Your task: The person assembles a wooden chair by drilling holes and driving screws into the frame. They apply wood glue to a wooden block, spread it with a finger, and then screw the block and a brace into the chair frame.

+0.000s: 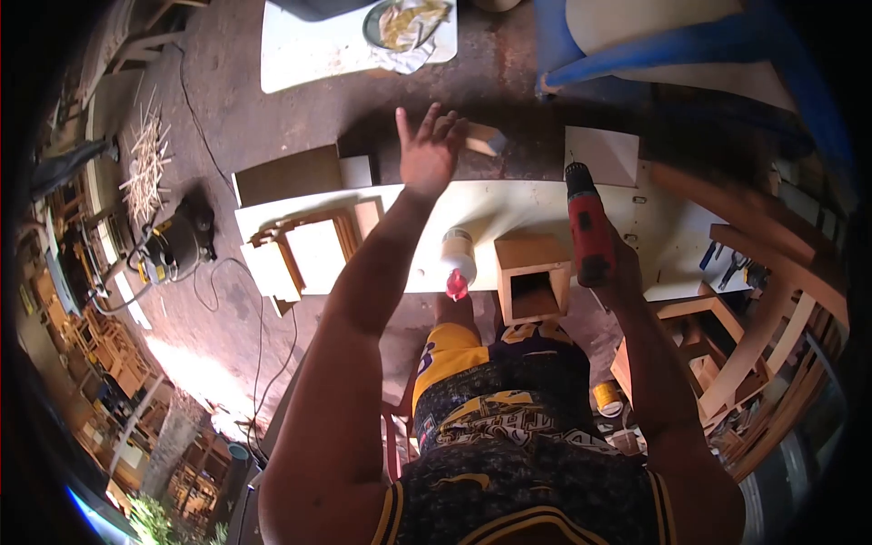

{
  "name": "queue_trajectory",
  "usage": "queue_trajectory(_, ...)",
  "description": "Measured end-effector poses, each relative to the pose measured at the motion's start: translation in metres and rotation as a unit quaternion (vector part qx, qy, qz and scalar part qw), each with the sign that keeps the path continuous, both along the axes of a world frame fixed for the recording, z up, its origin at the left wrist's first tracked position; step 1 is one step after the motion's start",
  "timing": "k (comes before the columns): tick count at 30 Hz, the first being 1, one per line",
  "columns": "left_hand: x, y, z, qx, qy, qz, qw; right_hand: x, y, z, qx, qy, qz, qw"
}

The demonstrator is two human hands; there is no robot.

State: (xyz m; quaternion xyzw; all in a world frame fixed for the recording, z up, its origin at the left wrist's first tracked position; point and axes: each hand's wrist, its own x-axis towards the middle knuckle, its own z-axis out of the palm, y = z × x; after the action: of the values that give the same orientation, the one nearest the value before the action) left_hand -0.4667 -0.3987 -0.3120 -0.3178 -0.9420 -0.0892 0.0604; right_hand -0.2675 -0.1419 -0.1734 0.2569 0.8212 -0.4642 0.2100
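My left hand reaches over the far edge of the white bench board, two fingers stretched out and the others around one end of a small wooden block. The block's other end looks grey-blue. In my right hand is a red and black drill, its chuck and thin bit pointing away from me. A small open-fronted wooden box stands just left of the drill. Between my arms sits a whitish bottle with a red tip. A pale panel lies beyond the drill bit.
Wooden frames lie on the left of the white board. Clamps or pliers rest at its right end. A wooden frame structure stands front right. Behind are a white table and a blue chair. Cords cross the floor at left.
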Motion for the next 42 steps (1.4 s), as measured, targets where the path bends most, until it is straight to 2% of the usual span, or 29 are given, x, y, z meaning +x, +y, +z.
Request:
queue_trajectory(3, -0.010, -0.005, 0.010, 0.005, 0.017, -0.018, 1.000, 0.009, 0.006, 0.001, 0.006, 0.095, 0.011, 0.995)
queue_trajectory(4, -0.009, -0.003, 0.013, 0.004, 0.022, -0.023, 0.999, 0.010, 0.008, 0.001, 0.006, 0.100, 0.006, 0.995)
queue_trajectory(6, -0.004, -0.001, 0.024, 0.071, -0.032, 0.013, 0.997, 0.011, 0.009, 0.005, 0.042, 0.075, 0.045, 0.995)
queue_trajectory(7, 0.001, 0.002, 0.029, 0.124, -0.031, 0.040, 0.991, 0.014, 0.010, 0.002, 0.041, 0.079, 0.041, 0.995)
queue_trajectory(8, -0.001, 0.003, 0.029, 0.123, -0.028, 0.036, 0.991, 0.018, 0.011, -0.004, 0.035, 0.083, 0.028, 0.996)
queue_trajectory(9, 0.000, 0.002, 0.019, 0.108, -0.214, 0.136, 0.961, 0.018, 0.011, -0.006, 0.029, 0.085, 0.016, 0.996)
queue_trajectory(10, 0.005, 0.000, 0.009, 0.087, -0.392, 0.231, 0.886, 0.019, 0.012, -0.005, 0.027, 0.085, 0.013, 0.996)
queue_trajectory(11, 0.018, -0.008, -0.031, 0.325, -0.481, 0.239, 0.778, 0.016, 0.011, 0.001, 0.025, 0.069, 0.023, 0.997)
queue_trajectory(12, 0.021, -0.007, -0.027, 0.324, -0.479, 0.240, 0.779, 0.012, 0.012, 0.003, 0.024, 0.055, 0.034, 0.998)
queue_trajectory(14, 0.034, -0.003, -0.018, 0.373, -0.588, 0.268, 0.666, 0.012, 0.013, -0.006, 0.013, 0.059, 0.030, 0.998)
queue_trajectory(18, 0.056, -0.018, -0.058, 0.416, -0.637, 0.325, 0.562, 0.009, 0.012, -0.008, -0.008, 0.047, 0.030, 0.998)
queue_trajectory(22, 0.066, -0.017, -0.056, 0.379, -0.636, 0.350, 0.574, 0.011, 0.009, -0.009, -0.025, 0.069, 0.029, 0.997)
queue_trajectory(24, 0.066, -0.015, -0.051, 0.335, -0.611, 0.346, 0.628, 0.011, 0.008, -0.009, -0.049, 0.044, 0.025, 0.998)
queue_trajectory(25, 0.066, -0.015, -0.049, 0.334, -0.611, 0.346, 0.629, 0.012, 0.008, -0.011, -0.050, 0.044, 0.025, 0.997)
queue_trajectory(27, 0.059, -0.007, -0.026, 0.141, -0.571, 0.359, 0.725, 0.015, 0.007, -0.017, -0.051, 0.028, 0.021, 0.998)
queue_trajectory(28, 0.059, -0.002, -0.016, 0.141, -0.572, 0.358, 0.724, 0.016, 0.008, -0.017, -0.050, 0.027, 0.021, 0.998)
queue_trajectory(30, 0.062, 0.004, -0.007, -0.038, -0.368, 0.299, 0.880, 0.014, 0.006, -0.012, -0.065, 0.037, 0.018, 0.997)
queue_trajectory(31, 0.064, -0.003, -0.017, -0.046, -0.341, 0.209, 0.915, 0.014, 0.006, -0.012, -0.065, 0.037, 0.018, 0.997)
queue_trajectory(32, 0.064, -0.005, -0.018, -0.047, -0.342, 0.210, 0.915, 0.014, 0.007, -0.011, -0.061, 0.019, 0.026, 0.998)
queue_trajectory(33, 0.064, -0.005, -0.019, -0.072, -0.249, 0.101, 0.961, 0.015, 0.007, -0.011, -0.057, 0.001, 0.033, 0.998)
queue_trajectory(34, 0.063, -0.006, -0.021, -0.094, -0.151, -0.010, 0.984, 0.016, 0.006, -0.013, -0.057, 0.001, 0.033, 0.998)
queue_trajectory(35, 0.059, -0.011, -0.041, -0.103, -0.172, -0.040, 0.979, 0.017, 0.006, -0.015, -0.055, 0.005, 0.024, 0.998)
queue_trajectory(36, 0.053, -0.012, -0.040, -0.101, -0.173, -0.042, 0.979, 0.018, 0.006, -0.015, -0.052, 0.008, 0.015, 0.999)
queue_trajectory(38, 0.039, -0.013, -0.033, -0.128, -0.192, -0.182, 0.956, 0.019, 0.007, -0.013, -0.034, 0.012, 0.019, 0.999)
queue_trajectory(40, 0.027, -0.011, -0.027, -0.087, -0.204, -0.203, 0.954, 0.022, 0.008, -0.014, -0.017, 0.015, 0.021, 1.000)
queue_trajectory(42, 0.013, -0.011, -0.034, -0.152, -0.157, -0.299, 0.929, 0.023, 0.009, -0.018, -0.003, 0.025, 0.036, 0.999)
